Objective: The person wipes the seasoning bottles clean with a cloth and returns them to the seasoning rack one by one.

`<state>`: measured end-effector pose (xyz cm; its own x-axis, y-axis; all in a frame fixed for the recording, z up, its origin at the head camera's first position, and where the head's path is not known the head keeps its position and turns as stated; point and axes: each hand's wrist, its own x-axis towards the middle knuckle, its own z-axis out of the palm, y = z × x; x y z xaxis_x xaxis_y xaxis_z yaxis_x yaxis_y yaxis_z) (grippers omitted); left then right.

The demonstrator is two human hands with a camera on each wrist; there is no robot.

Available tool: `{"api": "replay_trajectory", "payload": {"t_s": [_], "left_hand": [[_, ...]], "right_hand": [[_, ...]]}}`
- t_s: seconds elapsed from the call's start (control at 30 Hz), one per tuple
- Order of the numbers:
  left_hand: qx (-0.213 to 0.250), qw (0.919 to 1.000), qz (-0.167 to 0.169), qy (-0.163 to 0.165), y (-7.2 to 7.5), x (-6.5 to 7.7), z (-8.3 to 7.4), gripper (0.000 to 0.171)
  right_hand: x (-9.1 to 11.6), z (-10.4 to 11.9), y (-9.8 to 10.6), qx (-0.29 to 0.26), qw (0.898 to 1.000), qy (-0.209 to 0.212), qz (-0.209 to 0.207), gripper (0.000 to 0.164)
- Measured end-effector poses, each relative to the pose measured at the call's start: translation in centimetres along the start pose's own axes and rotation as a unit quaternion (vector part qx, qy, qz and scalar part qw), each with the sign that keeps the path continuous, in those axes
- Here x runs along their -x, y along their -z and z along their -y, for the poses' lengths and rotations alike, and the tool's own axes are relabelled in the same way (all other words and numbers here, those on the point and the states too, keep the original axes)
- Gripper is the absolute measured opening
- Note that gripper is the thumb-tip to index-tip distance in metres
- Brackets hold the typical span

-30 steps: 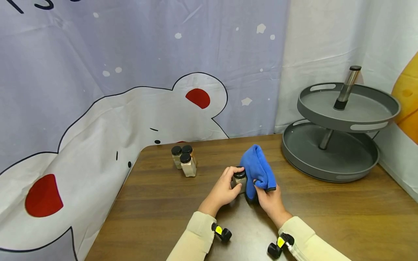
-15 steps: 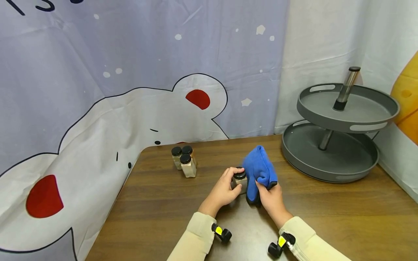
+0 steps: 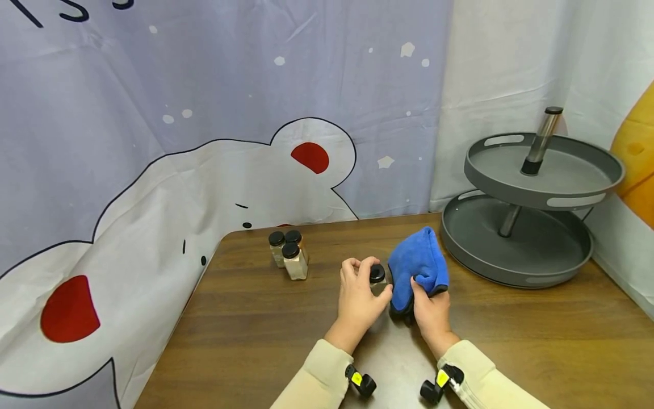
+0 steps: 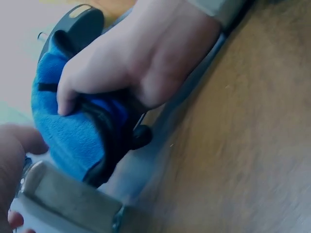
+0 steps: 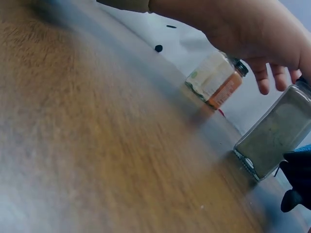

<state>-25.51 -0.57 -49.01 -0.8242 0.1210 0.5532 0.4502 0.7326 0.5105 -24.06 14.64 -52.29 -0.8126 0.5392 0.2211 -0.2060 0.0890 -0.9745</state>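
A square glass spice jar [image 3: 378, 280] with a black lid stands on the wooden table in the head view. Its grey-brown contents show in the right wrist view, where the jar [image 5: 277, 131] looks tilted by the camera angle. My left hand [image 3: 357, 295] curls around it, index fingertip at the lid and thumb low at the front. My right hand [image 3: 433, 318] grips a folded blue cloth [image 3: 419, 264] with black edging, thumb on top of the fold. The cloth [image 4: 73, 136] lies close beside the jar [image 4: 68, 199] in the left wrist view.
Several similar spice jars [image 3: 294, 261] stand grouped at the back left of the table [image 3: 245, 341]. A grey two-tier round tray stand [image 3: 516, 272] occupies the back right. A printed curtain [image 3: 230, 182] hangs behind the table.
My left hand has shifted right and turned, with its fingers lifted and rearranged about the jar. The right hand and the cloth have moved slightly right, away from the jar.
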Motion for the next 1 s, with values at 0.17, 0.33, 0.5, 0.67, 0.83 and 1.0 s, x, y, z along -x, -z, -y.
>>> {"api": "replay_trajectory", "payload": {"t_s": [0.17,0.33,0.5,0.67,0.83,1.0], "left_hand": [[-0.031,0.9991,-0.009,0.027,-0.9,0.5,-0.2,0.059],[-0.028,0.9988,-0.008,0.040,-1.3,0.6,-0.2,0.062],[-0.026,0.9988,-0.021,0.034,-1.5,0.6,0.0,0.059],[-0.022,0.9990,-0.028,0.028,-1.5,0.6,0.1,0.056],[-0.004,0.9995,-0.018,0.026,-1.3,0.5,0.2,0.053],[0.023,0.9994,0.008,0.025,-1.1,0.3,0.6,0.052]], "right_hand": [[0.0,-0.1,0.0,-0.008,1.000,0.008,-0.009,0.051],[0.0,-0.2,0.0,-0.014,1.000,0.004,-0.012,0.049],[0.0,0.0,0.0,0.011,1.000,-0.005,-0.010,0.046],[0.0,-0.2,-0.1,0.006,1.000,-0.009,-0.007,0.045],[-0.1,-0.3,-0.1,0.001,1.000,-0.009,-0.004,0.048],[0.0,-0.1,0.0,0.010,1.000,-0.014,-0.004,0.046]]}}
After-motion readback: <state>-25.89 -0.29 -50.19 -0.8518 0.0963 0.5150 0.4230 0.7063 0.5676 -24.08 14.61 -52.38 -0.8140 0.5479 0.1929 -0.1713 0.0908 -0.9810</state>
